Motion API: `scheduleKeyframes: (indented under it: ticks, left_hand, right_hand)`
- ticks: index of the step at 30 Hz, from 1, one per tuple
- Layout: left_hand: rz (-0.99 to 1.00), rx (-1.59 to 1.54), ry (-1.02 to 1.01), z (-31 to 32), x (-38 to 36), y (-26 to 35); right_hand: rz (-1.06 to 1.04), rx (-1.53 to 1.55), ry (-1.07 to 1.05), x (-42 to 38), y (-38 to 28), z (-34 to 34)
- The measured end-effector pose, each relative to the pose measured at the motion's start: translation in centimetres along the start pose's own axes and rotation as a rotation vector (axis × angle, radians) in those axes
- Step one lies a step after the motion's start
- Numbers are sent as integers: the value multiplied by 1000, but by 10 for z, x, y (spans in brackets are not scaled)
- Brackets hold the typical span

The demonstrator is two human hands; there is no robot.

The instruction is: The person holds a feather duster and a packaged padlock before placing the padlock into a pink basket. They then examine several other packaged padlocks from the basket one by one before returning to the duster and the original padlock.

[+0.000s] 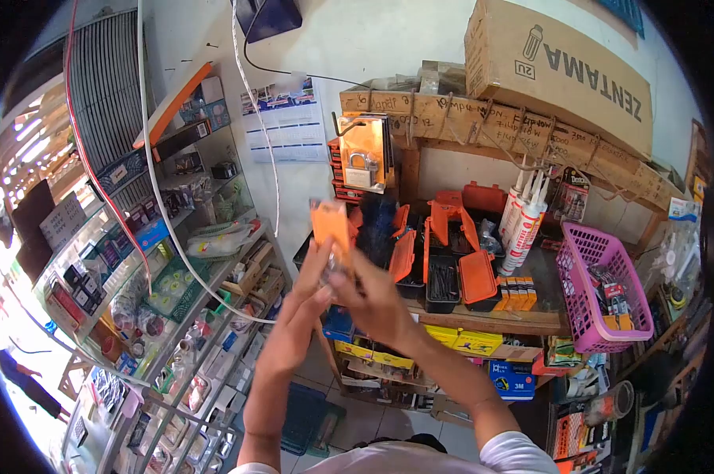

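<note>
An orange carded pack (329, 223) is held up in front of me, blurred by motion. My left hand (297, 304) grips its lower part from the left, fingers pointing up. My right hand (373, 299) closes on the same pack from the right, its fingers overlapping the left ones. Something clear or shiny shows between the fingers, too smeared to make out. Just behind and above, a padlock in a carded pack (361, 170) hangs on a hook with others stacked behind it.
Black bins with orange lids (444, 272) stand on the wooden shelf, beside sealant tubes (524, 225) and a pink basket (580, 296) of small packs. Above lies a large cardboard box (562, 75). A glass display case (175, 332) fills the left; a white cable (155, 158) hangs before it.
</note>
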State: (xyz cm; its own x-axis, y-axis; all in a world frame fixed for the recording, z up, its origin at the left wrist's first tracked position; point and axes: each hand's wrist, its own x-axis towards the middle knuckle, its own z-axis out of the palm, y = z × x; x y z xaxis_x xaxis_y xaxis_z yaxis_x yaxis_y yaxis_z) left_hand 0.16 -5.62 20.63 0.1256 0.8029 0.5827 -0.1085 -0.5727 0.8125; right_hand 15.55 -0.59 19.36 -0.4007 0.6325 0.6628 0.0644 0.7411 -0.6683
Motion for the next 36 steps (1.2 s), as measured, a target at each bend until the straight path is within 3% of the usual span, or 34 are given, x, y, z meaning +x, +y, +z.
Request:
scheduleKeyframes:
  ticks: [1,2,4,5,7,13,16,19,23,28,36]
  left_hand:
    - [27,310,-55,-5,12,9]
    - [21,243,32,-3,25,17]
    - [42,302,84,-9,54,16]
    - [70,364,129,-12,67,17]
    - [133,330,145,-6,85,24]
    - [274,284,152,-10,117,32]
    - [332,357,150,-16,130,31]
    - [259,441,118,-17,137,35]
    - [265,415,82,-18,147,32]
    - [247,572,106,-17,155,40]
    - [161,663,-18,-19,164,45]
  right_hand:
    - [52,88,25,10,-5,-6]
    - [54,90,23,21,-6,-10]
    - [-1,581,83,40,-9,-13]
    - [-19,647,98,47,-18,-15]
    - [-164,537,141,66,-15,-17]
    - [-138,445,83,91,-28,-29]
    - [-143,641,151,97,-29,-20]
    - [20,732,129,97,-31,-25]
    - [-44,682,125,101,-20,-24]
    - [55,930,96,102,-27,-25]
    - [119,966,119,96,-27,-22]
